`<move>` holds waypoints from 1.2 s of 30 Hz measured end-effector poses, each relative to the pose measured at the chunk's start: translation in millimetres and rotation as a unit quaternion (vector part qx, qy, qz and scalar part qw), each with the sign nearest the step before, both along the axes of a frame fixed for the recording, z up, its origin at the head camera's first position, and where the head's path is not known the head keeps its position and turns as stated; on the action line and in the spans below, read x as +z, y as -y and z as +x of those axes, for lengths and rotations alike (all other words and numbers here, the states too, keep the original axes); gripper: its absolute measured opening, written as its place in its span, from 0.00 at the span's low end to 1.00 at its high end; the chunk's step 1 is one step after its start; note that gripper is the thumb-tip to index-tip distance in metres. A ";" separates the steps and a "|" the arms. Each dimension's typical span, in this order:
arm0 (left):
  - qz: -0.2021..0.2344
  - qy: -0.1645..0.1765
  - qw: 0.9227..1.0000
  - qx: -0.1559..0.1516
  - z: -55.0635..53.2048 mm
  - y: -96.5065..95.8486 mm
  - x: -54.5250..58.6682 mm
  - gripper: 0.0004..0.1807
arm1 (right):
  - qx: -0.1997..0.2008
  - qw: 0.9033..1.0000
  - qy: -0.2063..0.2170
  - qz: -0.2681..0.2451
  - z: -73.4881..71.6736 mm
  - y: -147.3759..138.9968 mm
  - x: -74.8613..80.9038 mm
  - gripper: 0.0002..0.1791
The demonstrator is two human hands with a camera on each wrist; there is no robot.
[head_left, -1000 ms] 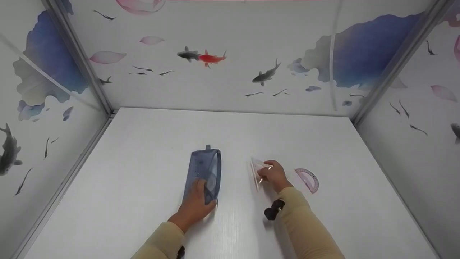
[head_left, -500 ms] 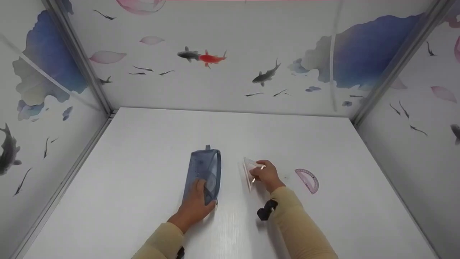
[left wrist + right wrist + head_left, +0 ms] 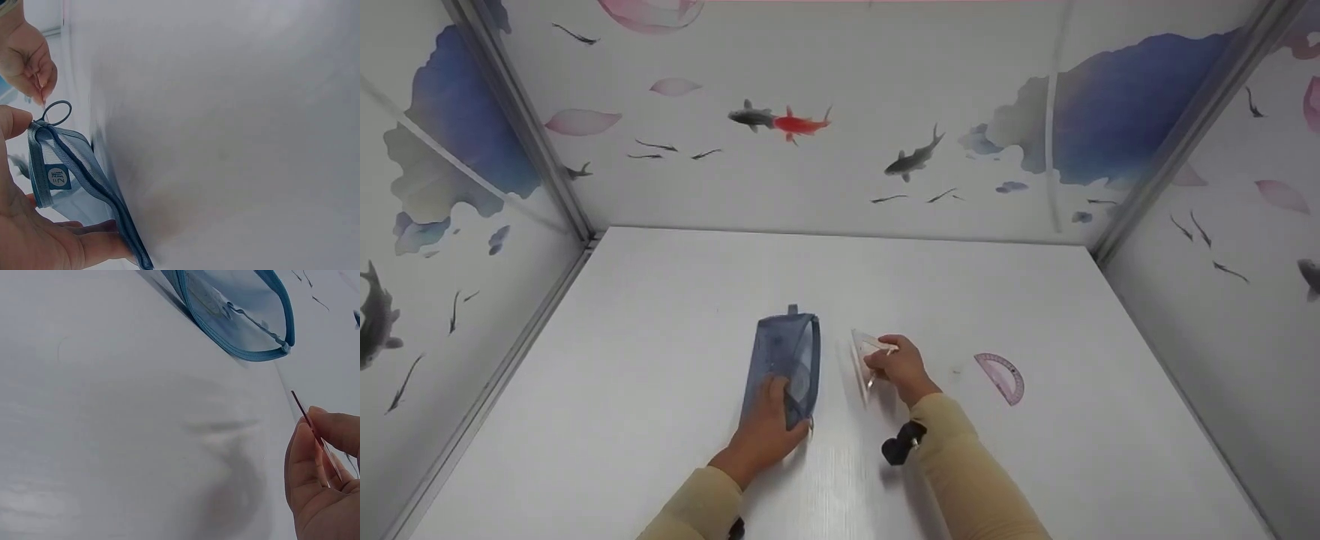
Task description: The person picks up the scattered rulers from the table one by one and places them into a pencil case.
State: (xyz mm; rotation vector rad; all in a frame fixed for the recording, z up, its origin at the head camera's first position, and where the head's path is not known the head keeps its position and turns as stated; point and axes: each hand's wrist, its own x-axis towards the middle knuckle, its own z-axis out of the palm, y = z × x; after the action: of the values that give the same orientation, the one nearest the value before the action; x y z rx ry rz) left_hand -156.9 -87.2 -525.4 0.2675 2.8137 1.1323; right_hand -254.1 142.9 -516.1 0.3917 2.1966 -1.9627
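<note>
right fingers in a pinch with clear triangle between, left fingers around the blue pouch

Your left hand grips the blue, translucent pouch, which points lengthwise away from you, its zip mouth gaping rightward; your right hand pinches the clear set square, a thin triangle held tilted, near that mouth but apart from it.

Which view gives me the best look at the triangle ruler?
The head view: the triangle ruler shows its outline there, partly covered by the right hand. The right wrist view has it nearly edge-on; the left wrist view, only a thin sliver.
</note>
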 end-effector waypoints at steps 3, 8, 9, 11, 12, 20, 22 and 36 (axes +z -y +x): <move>0.001 0.005 1.000 0.004 0.7 -0.3 0.0 0.39 | 0.006 1.000 -0.002 -0.001 1.9 4.5 -0.7 0.27; 0.004 0.006 1.000 0.004 1.6 -0.2 -0.2 0.39 | 0.010 1.000 -0.004 -0.006 4.5 10.7 -0.1 0.26; 0.003 0.006 1.000 0.004 1.7 -0.2 -0.4 0.39 | 0.011 1.000 -0.004 -0.005 4.6 11.9 -0.1 0.26; 0.003 0.004 1.000 0.006 1.5 -0.3 -0.9 0.39 | 0.012 1.000 -0.006 -0.004 4.9 14.6 0.2 0.27; 0.003 0.003 1.000 0.005 1.4 -0.4 -1.0 0.39 | 0.012 1.000 -0.005 -0.005 4.9 16.0 0.4 0.27; 0.007 0.010 1.000 0.004 -1.5 -0.5 -0.7 0.40 | 0.024 1.000 0.000 -0.001 3.5 28.4 2.4 0.28; 0.009 0.007 1.000 0.001 -2.2 -0.3 -0.7 0.40 | 0.025 1.000 -0.002 -0.003 3.5 31.1 3.4 0.28; 0.005 -0.010 1.000 -0.007 -1.7 1.6 -1.6 0.40 | 0.042 0.999 0.009 -0.018 3.5 49.9 1.8 0.29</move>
State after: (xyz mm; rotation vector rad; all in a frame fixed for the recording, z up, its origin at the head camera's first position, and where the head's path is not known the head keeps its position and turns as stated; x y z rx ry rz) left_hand -158.6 -88.9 -527.0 0.2995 2.8196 1.1490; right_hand -250.6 93.0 -514.4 0.3051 2.1263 -1.9449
